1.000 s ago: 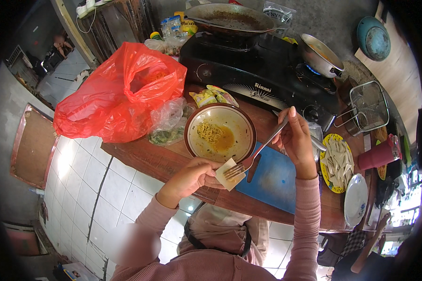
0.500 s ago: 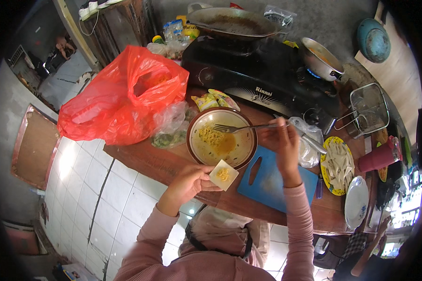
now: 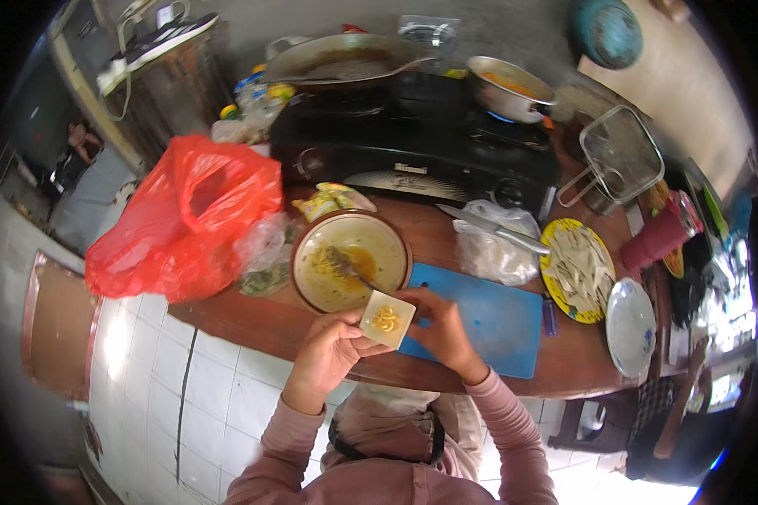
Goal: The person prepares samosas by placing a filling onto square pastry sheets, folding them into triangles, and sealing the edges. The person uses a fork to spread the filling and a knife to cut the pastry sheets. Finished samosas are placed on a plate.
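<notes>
Left hand [image 3: 327,349] pinches 1 square wrapper [image 3: 390,336], topped with noodles [image 3: 385,318], at the near side of the brown-rimmed bowl [image 3: 385,244] holding a fork [image 3: 361,278]. Right hand [image 3: 440,330] curls by the wrapper's right edge; whether it grips, I cannot tell.

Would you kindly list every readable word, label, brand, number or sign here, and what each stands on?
There is none I can read.
Black gas stove: pale label on its front, too blurred.
Yellow packets: print too small and blurred.
Clear packet at the back: any print too blurred.
</notes>
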A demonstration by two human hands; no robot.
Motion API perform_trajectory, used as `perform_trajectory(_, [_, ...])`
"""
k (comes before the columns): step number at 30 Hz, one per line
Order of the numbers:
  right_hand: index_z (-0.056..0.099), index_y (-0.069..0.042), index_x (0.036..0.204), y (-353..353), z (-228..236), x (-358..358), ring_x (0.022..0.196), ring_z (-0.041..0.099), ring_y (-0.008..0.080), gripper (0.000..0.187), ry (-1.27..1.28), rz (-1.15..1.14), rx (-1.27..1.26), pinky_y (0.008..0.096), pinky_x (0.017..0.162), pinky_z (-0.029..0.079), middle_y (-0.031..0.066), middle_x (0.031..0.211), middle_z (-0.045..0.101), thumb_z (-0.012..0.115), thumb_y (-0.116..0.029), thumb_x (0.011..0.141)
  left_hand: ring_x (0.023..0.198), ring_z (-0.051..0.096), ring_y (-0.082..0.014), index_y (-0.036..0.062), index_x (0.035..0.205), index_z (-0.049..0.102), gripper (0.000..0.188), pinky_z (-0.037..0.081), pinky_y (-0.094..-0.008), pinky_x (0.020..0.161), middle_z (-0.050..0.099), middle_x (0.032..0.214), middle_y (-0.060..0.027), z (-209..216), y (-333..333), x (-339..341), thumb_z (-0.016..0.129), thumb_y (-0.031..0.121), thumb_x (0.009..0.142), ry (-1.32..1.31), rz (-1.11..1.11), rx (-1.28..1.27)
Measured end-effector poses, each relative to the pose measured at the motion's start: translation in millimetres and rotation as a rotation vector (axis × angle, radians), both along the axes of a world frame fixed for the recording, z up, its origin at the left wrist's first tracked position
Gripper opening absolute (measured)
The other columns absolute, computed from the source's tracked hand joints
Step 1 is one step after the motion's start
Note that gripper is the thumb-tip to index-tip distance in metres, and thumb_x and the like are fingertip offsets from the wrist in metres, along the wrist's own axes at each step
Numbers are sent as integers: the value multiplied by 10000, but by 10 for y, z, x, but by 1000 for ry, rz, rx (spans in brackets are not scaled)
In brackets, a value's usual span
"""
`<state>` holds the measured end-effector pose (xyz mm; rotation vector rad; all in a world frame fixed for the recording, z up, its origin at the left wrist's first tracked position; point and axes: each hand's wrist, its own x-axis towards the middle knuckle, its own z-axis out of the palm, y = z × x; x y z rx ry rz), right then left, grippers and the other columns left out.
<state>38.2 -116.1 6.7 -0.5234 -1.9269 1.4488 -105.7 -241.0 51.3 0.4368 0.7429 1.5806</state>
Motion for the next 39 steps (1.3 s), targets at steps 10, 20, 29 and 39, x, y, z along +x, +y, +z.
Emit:
perform_trajectory(10, [580,-17,1076,-193,90,1270,843,634,214,327,-75,-343,14,320,686,495,103,1008,639,685,-102,778,1082,570,-336,-124,1181,472,391,485,-443,926,564,1153,-250,125,859,883,411,30,827,63,-267,45])
perform_trajectory(20, [585,-84,1172,195,148,3413,1338,201,348,623,-1115,-1286,652,555,1033,132,130,1372,386,626,-543,752,1086,571,-287,-86,1175,497,335,421,-424,1012,579,1154,-188,-370,1580,1696,427,-28,853,-4,-692,-70])
perform_trajectory(29, [576,-66,1199,321,13,3587,1387,92,334,727,-1253,-1238,535,555,1051,22,132,1448,303,578,-628,738,1095,566,-268,-90,1200,477,351,401,-408,1031,572,1163,-180,-696,1662,1684,422,-40,858,-106,-702,-92])
perform_trajectory(39, [584,-91,1198,304,14,3575,1380,115,323,676,-1236,-1260,512,523,1045,73,130,1444,312,594,-594,747,1092,565,-266,-102,1181,492,326,402,-413,1029,577,1148,-186,-730,1662,1667,440,-26,868,-103,-708,-76])
